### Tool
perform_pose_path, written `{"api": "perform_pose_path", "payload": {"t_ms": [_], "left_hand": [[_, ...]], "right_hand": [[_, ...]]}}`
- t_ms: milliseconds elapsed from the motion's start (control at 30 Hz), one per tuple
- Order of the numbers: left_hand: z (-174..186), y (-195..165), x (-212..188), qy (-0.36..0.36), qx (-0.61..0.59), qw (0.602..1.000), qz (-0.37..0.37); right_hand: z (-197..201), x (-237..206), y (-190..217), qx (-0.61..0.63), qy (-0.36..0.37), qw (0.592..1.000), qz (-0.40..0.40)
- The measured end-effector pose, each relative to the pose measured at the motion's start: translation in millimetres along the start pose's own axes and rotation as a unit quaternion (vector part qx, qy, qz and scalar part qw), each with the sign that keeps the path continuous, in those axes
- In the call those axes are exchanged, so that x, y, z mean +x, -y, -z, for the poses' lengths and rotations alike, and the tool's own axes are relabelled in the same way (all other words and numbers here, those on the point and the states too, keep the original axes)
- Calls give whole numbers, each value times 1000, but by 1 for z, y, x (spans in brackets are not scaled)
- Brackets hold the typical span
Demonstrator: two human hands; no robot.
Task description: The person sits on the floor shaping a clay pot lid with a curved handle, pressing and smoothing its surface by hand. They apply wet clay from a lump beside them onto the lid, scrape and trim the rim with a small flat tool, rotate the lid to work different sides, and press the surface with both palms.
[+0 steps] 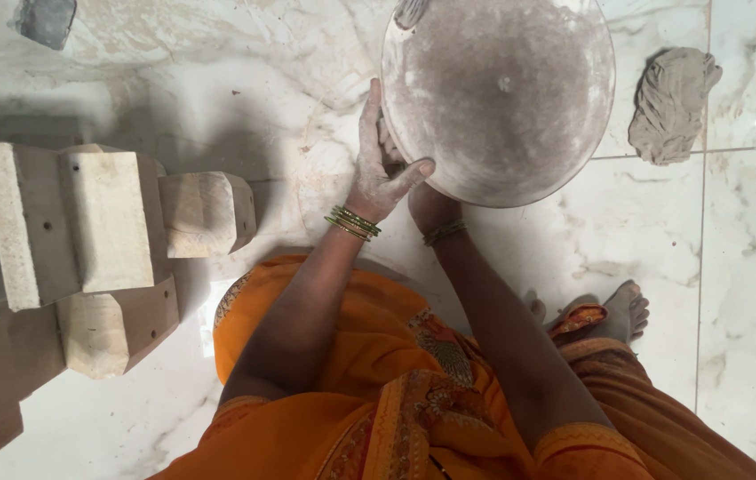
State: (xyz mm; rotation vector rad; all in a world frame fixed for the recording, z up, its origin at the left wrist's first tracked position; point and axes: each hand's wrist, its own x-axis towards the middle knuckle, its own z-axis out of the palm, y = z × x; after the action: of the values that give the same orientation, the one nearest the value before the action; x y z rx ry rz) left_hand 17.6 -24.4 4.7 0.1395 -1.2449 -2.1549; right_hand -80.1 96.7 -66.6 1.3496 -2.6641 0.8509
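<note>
A large round metal bowl (502, 93), dusted with pale powder, is tilted up off the white marble floor (289, 71). My left hand (380, 169) grips its near rim, thumb over the edge, fingers dusty. My right hand (429, 206) is under the bowl's lower edge, mostly hidden by the bowl, holding it from beneath. Both wrists wear thin green and gold bangles. I am in orange clothing, crouched over the floor.
Pale carved stone blocks (85, 231) stand stacked at the left. A crumpled grey cloth (673, 105) lies on the floor to the right of the bowl. My bare foot (622, 311) rests at the right. A dark object (45, 20) sits at the top left.
</note>
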Motion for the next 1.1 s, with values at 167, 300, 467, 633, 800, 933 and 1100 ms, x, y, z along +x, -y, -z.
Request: {"api": "perform_pose_path", "payload": {"t_ms": [167,300,467,633,800,933,1100], "left_hand": [[2,-4,1,-3,50,999,-1],[0,-3,1,-11,20,1000,6],[3,-3,0,-7,58,998,-31],[8,-4,1,-8,116,992,-48],[9,-3,-1,-22,142,989,-45],[10,-2,0,-13,101,993,-54],[11,-3,1,-9,69,997,-41]], "right_hand": [[52,-9,-32,-10,44,998,-39],[63,-13,-52,-53,110,984,-126],[2,-6,-21,-40,0,998,-54],[14,-4,-26,4,2,1000,-7],[66,-13,-62,6,35,998,-60],[44,-29,-54,11,17,1000,-14],[36,-29,-62,-53,8,994,92]]}}
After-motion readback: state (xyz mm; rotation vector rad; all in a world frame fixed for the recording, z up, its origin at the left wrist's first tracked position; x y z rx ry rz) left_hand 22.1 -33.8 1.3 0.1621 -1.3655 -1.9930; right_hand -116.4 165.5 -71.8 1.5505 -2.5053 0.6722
